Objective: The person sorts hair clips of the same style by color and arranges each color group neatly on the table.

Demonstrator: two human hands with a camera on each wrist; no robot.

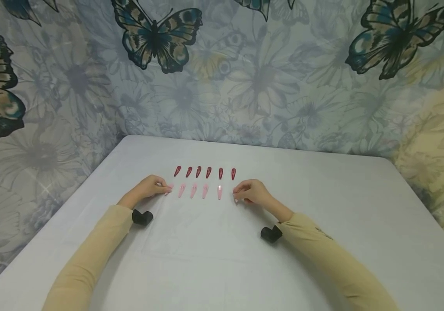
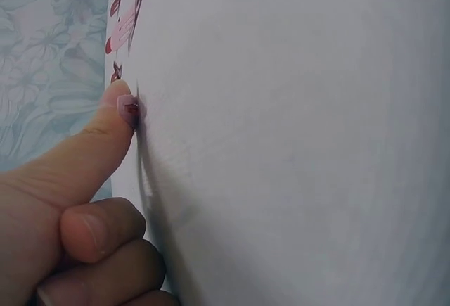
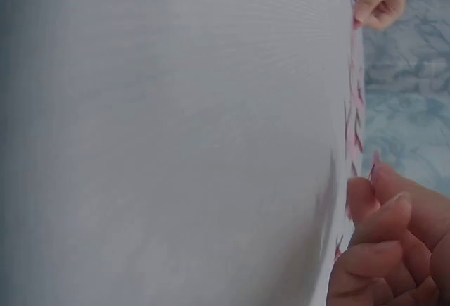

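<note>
A row of several red snap hair clips lies on the white table. Nearer the person, several pink snap hair clips form a second row. At that row's left end my left hand has its fingertips on a pink hair clip, which seems pinched low at the table. My right hand, just past the right end of the row, pinches another pink hair clip between thumb and forefinger. Its tip shows below the fingers in the head view, and most of it is covered.
The white cloth-covered table reaches back to a wall with butterfly-print fabric. A black wrist camera sits at the left cuff and another black camera at the right cuff. Both forearms rest low over the table.
</note>
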